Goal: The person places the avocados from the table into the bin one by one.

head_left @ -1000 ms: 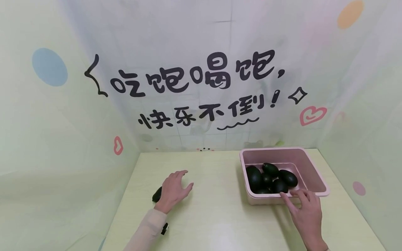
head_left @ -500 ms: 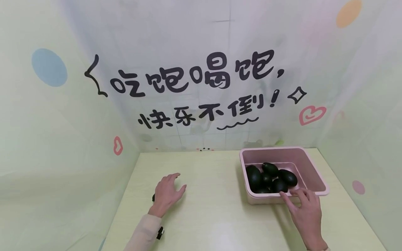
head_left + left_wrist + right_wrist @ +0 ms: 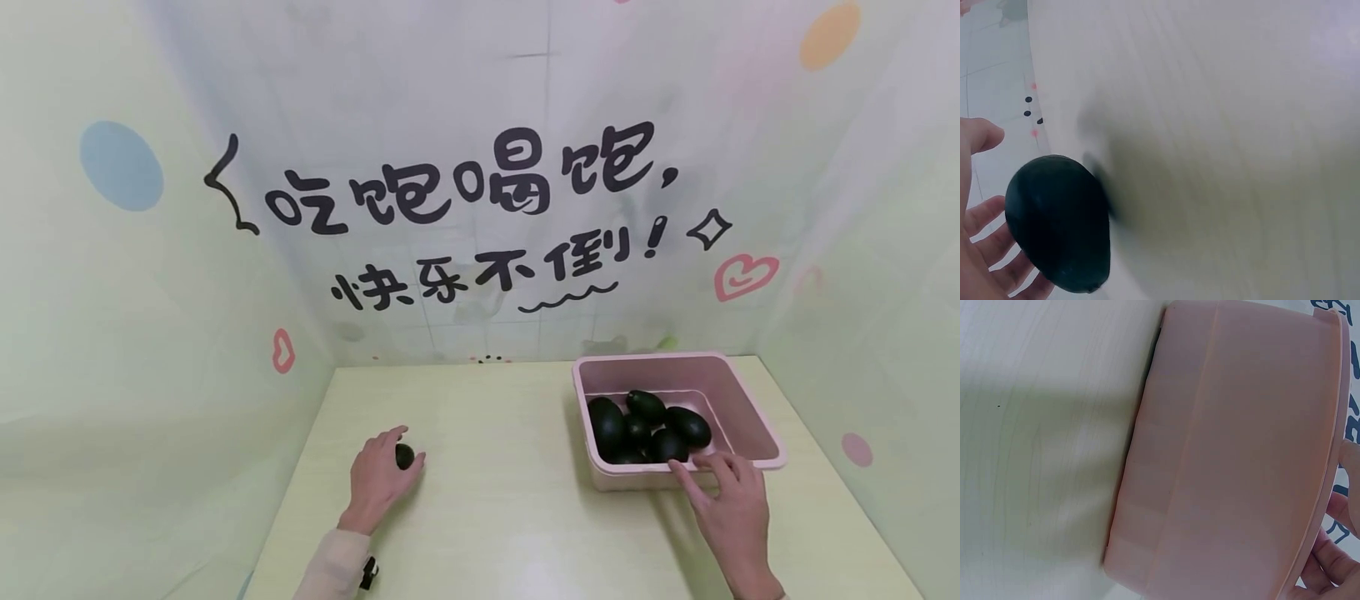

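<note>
In the head view, my left hand (image 3: 375, 477) is on the left of the table, thumb and fingers spread around a dark green avocado (image 3: 405, 456). The left wrist view shows this avocado (image 3: 1060, 225) close up against the tabletop, fingers behind it and one fingertip clearly apart from it. My right hand (image 3: 727, 508) pinches the near rim of a pink plastic bin (image 3: 750, 417). Several dark avocados (image 3: 667, 446) lie inside, mostly towards its left side. In the right wrist view, the bin's outer wall (image 3: 1235, 450) fills the middle, with fingers (image 3: 1329, 556) at its rim.
The bin stands at the back right of the pale wooden table (image 3: 495, 500). Printed cloth walls (image 3: 480, 100) enclose the table at the back and both sides. A small black object (image 3: 369, 572) shows beside the left sleeve.
My left hand has moved left and towards me. The avocado, earlier behind the hand's outer side, now shows between thumb and fingers. My right hand stays at the bin's rim.
</note>
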The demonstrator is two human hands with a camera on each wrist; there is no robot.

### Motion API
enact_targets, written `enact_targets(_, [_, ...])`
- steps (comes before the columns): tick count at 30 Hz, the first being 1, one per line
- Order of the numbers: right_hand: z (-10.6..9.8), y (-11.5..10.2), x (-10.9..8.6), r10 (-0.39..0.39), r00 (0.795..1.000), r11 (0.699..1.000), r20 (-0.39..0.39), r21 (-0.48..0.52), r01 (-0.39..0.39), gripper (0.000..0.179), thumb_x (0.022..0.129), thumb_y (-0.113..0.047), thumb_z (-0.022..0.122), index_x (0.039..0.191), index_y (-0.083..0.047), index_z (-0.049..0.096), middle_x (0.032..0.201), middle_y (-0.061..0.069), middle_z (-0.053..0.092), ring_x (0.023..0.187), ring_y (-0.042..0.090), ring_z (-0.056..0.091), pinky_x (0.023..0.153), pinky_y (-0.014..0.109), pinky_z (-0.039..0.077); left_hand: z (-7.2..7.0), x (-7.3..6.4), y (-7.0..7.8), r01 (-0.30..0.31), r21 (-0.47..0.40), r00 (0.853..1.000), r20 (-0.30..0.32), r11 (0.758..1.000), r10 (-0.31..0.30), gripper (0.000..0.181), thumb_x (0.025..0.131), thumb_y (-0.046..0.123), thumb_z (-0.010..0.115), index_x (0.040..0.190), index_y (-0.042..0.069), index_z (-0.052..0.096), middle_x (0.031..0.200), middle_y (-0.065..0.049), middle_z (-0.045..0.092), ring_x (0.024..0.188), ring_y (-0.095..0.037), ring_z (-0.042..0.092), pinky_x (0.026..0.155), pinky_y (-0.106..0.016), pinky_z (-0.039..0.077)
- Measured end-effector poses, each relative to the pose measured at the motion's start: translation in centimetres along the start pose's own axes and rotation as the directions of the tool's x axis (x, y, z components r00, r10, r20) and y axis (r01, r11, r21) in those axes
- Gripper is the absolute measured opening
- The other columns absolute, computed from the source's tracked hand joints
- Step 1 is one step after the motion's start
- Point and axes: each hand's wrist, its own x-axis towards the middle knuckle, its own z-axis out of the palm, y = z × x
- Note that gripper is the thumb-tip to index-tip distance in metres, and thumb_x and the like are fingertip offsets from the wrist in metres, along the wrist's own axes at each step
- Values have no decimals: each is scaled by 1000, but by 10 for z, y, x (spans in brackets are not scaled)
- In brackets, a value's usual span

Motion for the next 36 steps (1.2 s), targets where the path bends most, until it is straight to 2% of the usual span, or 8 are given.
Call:
enact_targets(5, [1,1,0,0,1000,1000,-12,7,0,73,94,-71,66,86,1,75,89,22,67,87,42,55,76,35,36,0,-5,-9,14,-2,1000,-19,1000,-14,58,94,42,77,140,10,66,135,-18,70,116,-41,67,89,-57,57])
enact_targets(7, [1,0,0,4,1000,1000,-13,15,-4,81,93,-77,58,86,1,75,89,22,67,88,42,55,77,35,36,0,-7,-13,21,0,1000,-22,1000,-21,56,94,42,77,140,10,67,135,-18,70,114,-41,67,87,-57,57])
enact_targets(10, [1,0,0,3,1000,1000,-16,18,-3,82,93,-78,56,85,1,75,89,22,67,88,42,55,77,34,36,0,-9,-17,30,5,999,-16,1000,-30,56,94,41,75,139,9,67,134,-19,70,113,-41,67,87,-58,57])
enact_targets(14, [1,0,-1,1,1000,1000,-12,18,-1,67,93,-66,71,85,1,75,89,21,67,88,41,54,77,35,36,1,-12,-22,36,11,999,-4,999,-36,57,95,42,75,139,8,67,133,-20,71,113,-42,67,86,-57,57])
enact_targets(17, [0,1,-2,5,1000,1000,-4,15,-5,44,85,-42,87,86,0,74,89,20,67,88,41,54,77,36,37,2,-13,-25,39,19,999,6,999,-39,59,95,44,75,140,7,66,132,-21,71,112,-42,67,86,-57,57])
enact_targets(20, [0,0,-2,5,1000,1000,0,13,-5,33,77,-26,92,86,0,74,89,21,67,88,41,54,76,36,36,2,-15,-26,41,26,999,14,999,-41,60,94,44,75,140,7,65,130,-21,71,110,-42,68,84,-57,58])
enact_targets(30, [0,-1,0,5,1000,1000,9,14,-5,31,73,-19,93,87,1,74,89,21,66,87,41,54,77,37,36,2,-17,-30,64,23,998,16,998,-64,63,94,47,74,141,8,64,125,-21,72,104,-40,70,80,-55,58])
enact_targets(36, [0,0,1,-10,1000,1000,-1,16,10,33,76,-25,92,87,2,74,89,20,66,87,41,54,77,38,37,1,-17,-31,76,19,997,33,997,-76,64,94,49,73,142,9,63,127,-20,71,106,-39,70,81,-56,57])
